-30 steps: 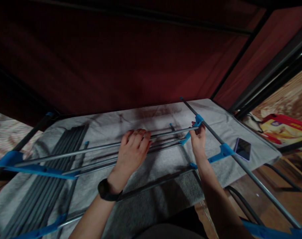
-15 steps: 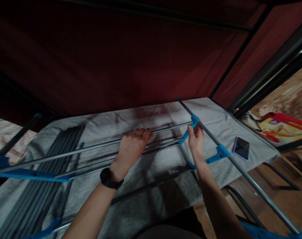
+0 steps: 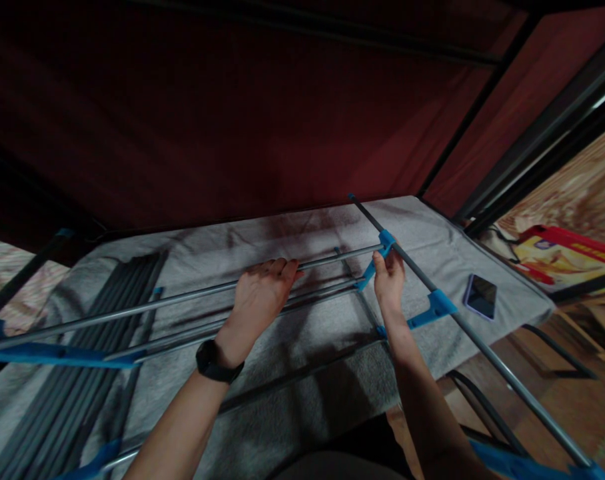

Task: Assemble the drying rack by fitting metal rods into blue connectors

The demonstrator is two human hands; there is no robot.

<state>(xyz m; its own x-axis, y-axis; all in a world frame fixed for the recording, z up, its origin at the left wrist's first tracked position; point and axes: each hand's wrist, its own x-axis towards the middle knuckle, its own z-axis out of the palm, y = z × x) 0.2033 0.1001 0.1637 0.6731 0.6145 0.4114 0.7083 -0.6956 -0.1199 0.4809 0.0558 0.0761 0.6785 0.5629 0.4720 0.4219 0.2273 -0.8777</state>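
A frame of grey metal tubes and blue plastic connectors stands over the cloth-covered surface. My left hand (image 3: pixel 263 288), with a dark band on its wrist, is wrapped over the long upper metal tube (image 3: pixel 182 295) near its middle. My right hand (image 3: pixel 389 277) closes around the blue plastic connector (image 3: pixel 385 241) where that tube meets a slanting side tube (image 3: pixel 512 380). Its fingertips are partly hidden behind the connector. Lower on the side tube sits another blue connector (image 3: pixel 440 305). At the left, the tubes run into a blue bracket (image 3: pixel 57 353).
A bundle of loose grey tubes (image 3: pixel 77 373) lies on the grey cloth (image 3: pixel 312 363) at the left. A phone (image 3: pixel 481 297) rests near the cloth's right edge. Beyond it is a red and yellow box (image 3: pixel 565 260). A dark red fabric wall (image 3: pixel 262 127) rises behind.
The frame and both hands appear slightly further left in the view, as does the phone. Both hands keep the same grip on the tube and connector.
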